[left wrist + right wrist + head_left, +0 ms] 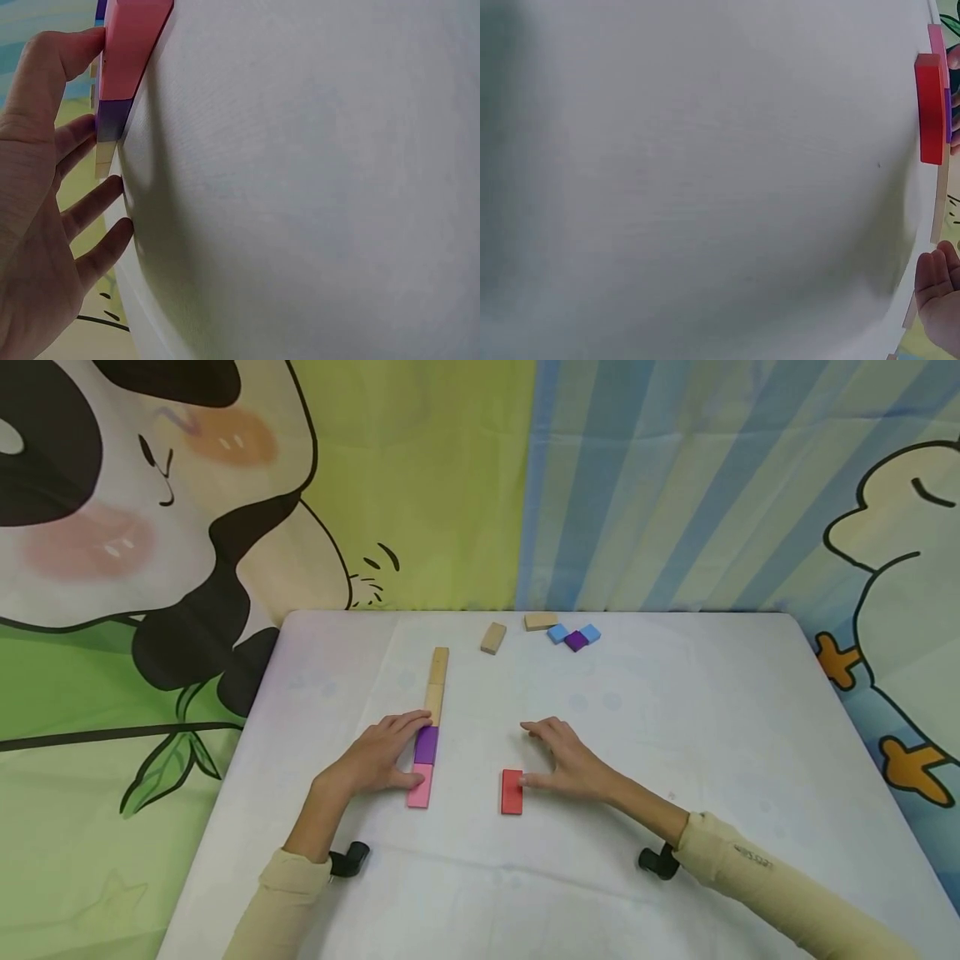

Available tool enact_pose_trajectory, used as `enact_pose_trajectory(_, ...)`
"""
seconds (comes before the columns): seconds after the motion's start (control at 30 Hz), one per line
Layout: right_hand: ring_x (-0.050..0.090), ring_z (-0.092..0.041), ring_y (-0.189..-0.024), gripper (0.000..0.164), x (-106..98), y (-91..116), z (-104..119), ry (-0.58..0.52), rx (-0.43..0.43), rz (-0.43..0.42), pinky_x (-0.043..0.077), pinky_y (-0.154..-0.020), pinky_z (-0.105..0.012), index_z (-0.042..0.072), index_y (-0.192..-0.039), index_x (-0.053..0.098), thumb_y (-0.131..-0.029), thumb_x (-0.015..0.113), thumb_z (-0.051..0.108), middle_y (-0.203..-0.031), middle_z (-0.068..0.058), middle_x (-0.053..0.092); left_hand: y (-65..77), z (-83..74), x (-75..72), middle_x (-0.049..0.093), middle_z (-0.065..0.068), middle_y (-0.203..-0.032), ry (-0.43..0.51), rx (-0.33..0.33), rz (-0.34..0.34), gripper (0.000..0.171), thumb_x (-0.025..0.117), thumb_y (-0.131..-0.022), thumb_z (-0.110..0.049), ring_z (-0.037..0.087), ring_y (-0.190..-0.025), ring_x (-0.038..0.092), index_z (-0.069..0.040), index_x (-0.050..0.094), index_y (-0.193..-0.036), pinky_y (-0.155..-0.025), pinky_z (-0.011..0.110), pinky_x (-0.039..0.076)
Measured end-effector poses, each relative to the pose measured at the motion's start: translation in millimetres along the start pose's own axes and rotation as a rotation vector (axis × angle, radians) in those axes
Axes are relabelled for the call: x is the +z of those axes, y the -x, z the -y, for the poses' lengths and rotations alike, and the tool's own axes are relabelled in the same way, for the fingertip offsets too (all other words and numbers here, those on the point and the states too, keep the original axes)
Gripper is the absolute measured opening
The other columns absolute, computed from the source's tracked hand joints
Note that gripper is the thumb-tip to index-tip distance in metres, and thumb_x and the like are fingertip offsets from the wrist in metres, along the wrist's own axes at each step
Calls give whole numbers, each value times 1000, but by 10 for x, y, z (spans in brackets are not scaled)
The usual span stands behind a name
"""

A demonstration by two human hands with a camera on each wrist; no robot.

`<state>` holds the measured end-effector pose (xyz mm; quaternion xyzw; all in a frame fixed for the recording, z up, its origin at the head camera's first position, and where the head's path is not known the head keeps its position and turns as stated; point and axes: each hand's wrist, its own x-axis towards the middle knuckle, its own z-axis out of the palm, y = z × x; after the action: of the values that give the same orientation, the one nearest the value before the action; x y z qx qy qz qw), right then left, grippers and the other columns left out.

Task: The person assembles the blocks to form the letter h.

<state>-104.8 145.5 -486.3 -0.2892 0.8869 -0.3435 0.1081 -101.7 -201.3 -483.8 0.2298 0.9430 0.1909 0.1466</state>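
While a faintly creased white cloth fills the foreground, the flat pink block & red block lie apart mid-table: L hand w/ fingers extended, thumb on pink; R hand w/ fingers spread, thumb at red's R edge. Beyond pink, purple block, then 2 pale wood blocks in line; cartoon backdrop behind, green L, blue-striped R.

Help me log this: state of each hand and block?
Pink block: near end of row
Near purple block: between pink and wood
Row's wooden blocks: end to end
Red block: apart from row
Lone wooden block: apart
Blue blocks, far purple block, far wooden block: clustered
Left hand: loosely spread, thumb at pink block
Right hand: loosely spread, thumb at red block
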Motion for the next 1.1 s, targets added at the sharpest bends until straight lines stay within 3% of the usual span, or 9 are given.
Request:
enact_pose_trajectory(0.4, 45, -37, -124, 85, -250, -512, -77, -136, 22, -56, 48, -95, -51, 4, -148, 35, -80, 78, 28, -138, -21, 44, -2, 15, 18, 31, -1, -158, 0, 3, -12, 90, 76, -77, -43, 27, -139, 36, -18, 33, -151, -109, 54, 36)
enact_pose_trajectory(0.73, 45, -38, -125, 89, -390, -1037, -153, -56, 96, -56, 47, -97, -51, 4, -151, 30, -81, 76, 35, -141, -21, 39, 3, -13, 4, 31, -1, -158, -4, -6, -6, 91, 76, -76, -43, 27, -140, 35, -18, 32, -152, -109, 54, 36)
enact_pose_trajectory(1.1, 35, -35, -138, 92, -394, -1694, -291, 50, 198, -57, 34, -112, -53, 6, -152, 26, -83, 72, 45, -152, -19, 31, 4, 9, 0, 32, 0, -158, -12, 9, -14, 90, 76, -76, -44, 27, -140, 36, -17, 33, -151, -109, 54, 36)
